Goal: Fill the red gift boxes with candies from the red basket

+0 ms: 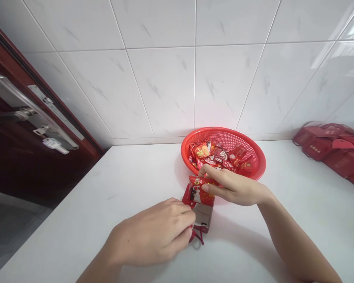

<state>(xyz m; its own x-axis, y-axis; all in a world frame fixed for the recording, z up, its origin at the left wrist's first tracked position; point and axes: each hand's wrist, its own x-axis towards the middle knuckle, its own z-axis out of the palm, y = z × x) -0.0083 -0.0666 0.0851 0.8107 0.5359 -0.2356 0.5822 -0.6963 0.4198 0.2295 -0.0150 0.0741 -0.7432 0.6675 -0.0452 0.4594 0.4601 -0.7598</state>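
A small red box [203,214] with a grey-beige inside stands open on the white table, a dark red cord at its near side. My left hand [156,232] has its fingers curled round the box's left near edge. Between the thumb and fingers of my right hand [234,186] is a red wrapped packet [201,192], tilted at the far part of the box opening. Just behind, a red plastic basket [261,161] holds several wrapped sweets [220,154] in red, orange and maroon.
Several dark red folded boxes [333,151] are grouped at the right by the tiled wall [162,90]. On the left, a dark red door [11,157] with a metal handle and keys stands beside the white table [85,200].
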